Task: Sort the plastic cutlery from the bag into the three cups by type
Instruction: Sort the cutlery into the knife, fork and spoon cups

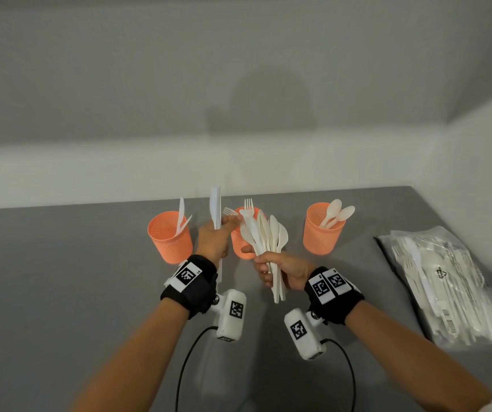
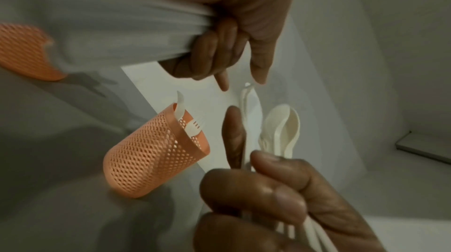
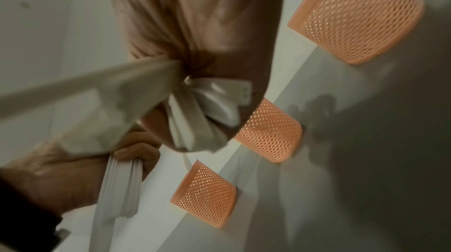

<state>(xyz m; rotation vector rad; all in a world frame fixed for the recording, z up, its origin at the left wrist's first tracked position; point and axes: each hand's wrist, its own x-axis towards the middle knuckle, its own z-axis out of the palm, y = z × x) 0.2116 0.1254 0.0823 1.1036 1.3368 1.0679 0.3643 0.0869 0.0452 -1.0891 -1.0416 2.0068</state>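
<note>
Left hand [image 1: 213, 239] grips upright knives [image 1: 215, 208] near the knife cup [image 1: 169, 237]; right hand [image 1: 280, 270] clutches a fanned mixed cutlery bundle [image 1: 264, 233]. Reaching across could loosen that fan and spill pieces.

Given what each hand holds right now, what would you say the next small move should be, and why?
Probably lower the knives gripped in the left hand into the left cup, which already holds knives and stands just beside that hand; the right hand holds a mixed bundle awaiting sorting.
</note>
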